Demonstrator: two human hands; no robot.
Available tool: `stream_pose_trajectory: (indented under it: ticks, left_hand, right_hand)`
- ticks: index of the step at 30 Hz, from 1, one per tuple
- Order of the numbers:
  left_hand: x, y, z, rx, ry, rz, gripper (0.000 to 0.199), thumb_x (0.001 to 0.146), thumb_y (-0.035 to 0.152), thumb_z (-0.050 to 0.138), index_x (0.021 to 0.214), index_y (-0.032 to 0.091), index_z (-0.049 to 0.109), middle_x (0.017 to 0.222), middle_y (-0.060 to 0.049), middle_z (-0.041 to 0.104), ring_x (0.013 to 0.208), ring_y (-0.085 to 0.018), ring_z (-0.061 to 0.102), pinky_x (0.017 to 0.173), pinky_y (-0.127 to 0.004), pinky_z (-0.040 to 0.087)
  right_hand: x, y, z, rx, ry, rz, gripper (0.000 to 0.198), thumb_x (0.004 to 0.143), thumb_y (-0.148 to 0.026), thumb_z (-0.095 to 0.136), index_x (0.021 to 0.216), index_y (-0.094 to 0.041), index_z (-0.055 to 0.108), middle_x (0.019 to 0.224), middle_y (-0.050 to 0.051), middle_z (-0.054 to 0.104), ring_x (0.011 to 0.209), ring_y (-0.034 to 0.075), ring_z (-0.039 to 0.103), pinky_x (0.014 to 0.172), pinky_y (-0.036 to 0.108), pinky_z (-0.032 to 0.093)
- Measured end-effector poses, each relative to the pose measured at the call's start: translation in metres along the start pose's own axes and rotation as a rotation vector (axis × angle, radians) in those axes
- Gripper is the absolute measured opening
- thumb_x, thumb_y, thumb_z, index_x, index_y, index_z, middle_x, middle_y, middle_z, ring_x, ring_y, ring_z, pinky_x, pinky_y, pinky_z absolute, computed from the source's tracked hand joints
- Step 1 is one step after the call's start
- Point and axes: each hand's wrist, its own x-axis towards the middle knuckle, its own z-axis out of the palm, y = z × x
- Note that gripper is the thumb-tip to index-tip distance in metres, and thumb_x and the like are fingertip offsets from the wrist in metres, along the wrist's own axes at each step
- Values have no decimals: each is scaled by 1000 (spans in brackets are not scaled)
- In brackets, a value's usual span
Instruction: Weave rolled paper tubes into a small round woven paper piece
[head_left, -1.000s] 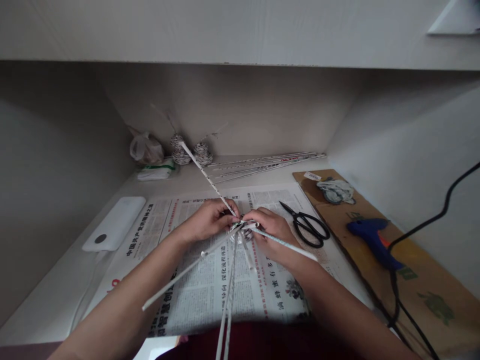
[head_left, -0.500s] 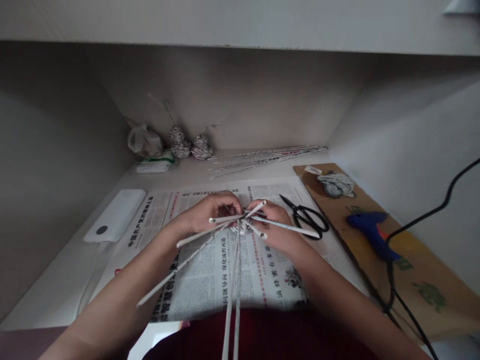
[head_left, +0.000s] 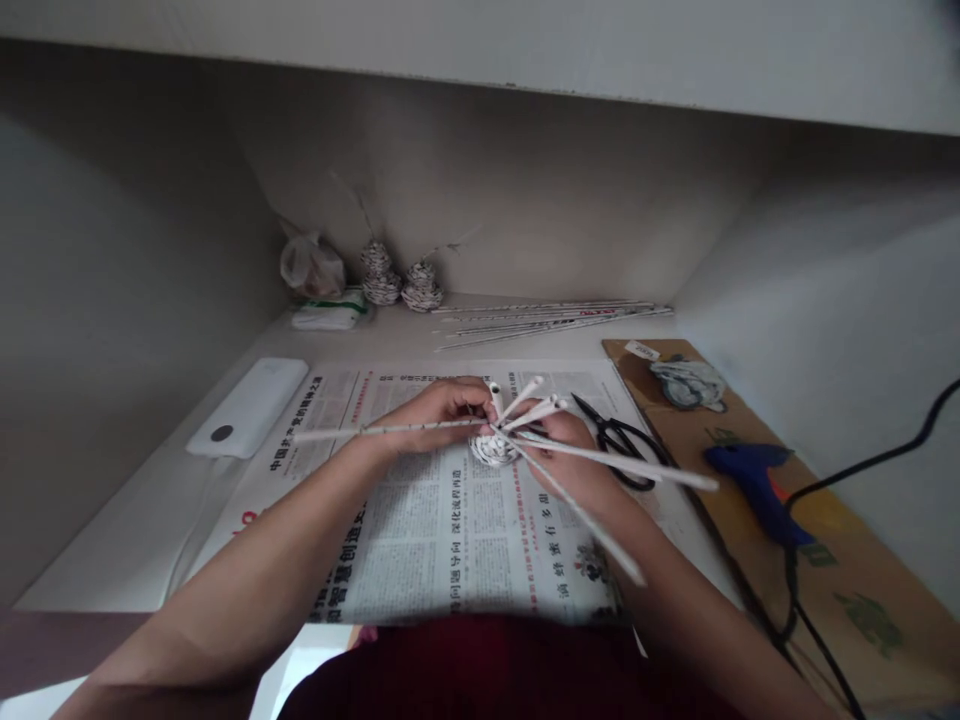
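A small round woven paper piece (head_left: 493, 450) is held just above the newspaper (head_left: 420, 520), with several rolled paper tubes (head_left: 615, 460) fanning out from its top. My left hand (head_left: 446, 412) is closed at its left side, fingertips pinched by the tube bases. One thin speckled tube (head_left: 405, 428) runs left from there, across my left wrist. My right hand (head_left: 564, 435) is closed round the right side of the piece, and the tubes partly hide its fingers. Black-handled scissors (head_left: 626, 445) lie just beyond my right hand.
Along the back stand two woven paper gourds (head_left: 381, 275), a plastic bag (head_left: 311, 265) and loose paper tubes (head_left: 555, 320). A white power bank (head_left: 251, 405) lies left. On the right, cardboard (head_left: 840, 570) bears a blue glue gun (head_left: 757, 485) with a black cable (head_left: 877, 470).
The woven piece has turned between my hands. Tubes that pointed toward my body now point right and away, and one lies leftward. The whole view has tilted slightly.
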Motion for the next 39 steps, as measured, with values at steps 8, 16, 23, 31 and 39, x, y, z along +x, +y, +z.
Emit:
stream_pose_trajectory:
  ticks: [8, 16, 23, 31, 39]
  left_hand:
    - [-1, 5, 9, 6, 118, -136, 8, 84, 20, 64, 89, 15, 68, 84, -4, 68, 76, -15, 62, 69, -27, 48]
    - [2, -2, 23, 5, 273, -248, 16, 74, 25, 73, 72, 15, 61, 66, 2, 61, 61, -10, 54, 57, -21, 41]
    - [0, 9, 20, -97, 246, -317, 24, 71, 24, 76, 92, 17, 66, 77, 0, 67, 65, -11, 59, 58, -23, 46]
    - [-1, 4, 25, 5, 245, -335, 15, 74, 27, 74, 78, 14, 68, 70, -1, 68, 63, -12, 59, 56, -23, 45]
    - [3, 6, 30, -10, 296, -392, 10, 71, 23, 73, 74, 15, 69, 69, -1, 70, 61, -12, 59, 55, -22, 45]
  right_hand:
    - [-1, -3, 0, 10, 43, 13, 23, 81, -10, 55, 95, -23, 67, 94, 3, 71, 87, 20, 65, 78, 32, 49]
    - [-3, -5, 2, 52, 14, 22, 18, 84, -11, 55, 93, -23, 64, 92, 2, 69, 83, 17, 63, 74, 29, 47]
    - [-6, -8, 0, -4, 31, -42, 18, 84, -10, 56, 93, -23, 64, 94, 3, 68, 89, 18, 62, 76, 29, 44]
    - [-8, -13, -2, -29, 26, -76, 14, 83, -12, 59, 92, -22, 64, 91, 3, 68, 88, 18, 62, 76, 29, 43]
    - [-8, -10, -2, -98, 70, -121, 20, 79, -6, 58, 90, -22, 65, 90, 3, 68, 90, 20, 60, 79, 31, 44]
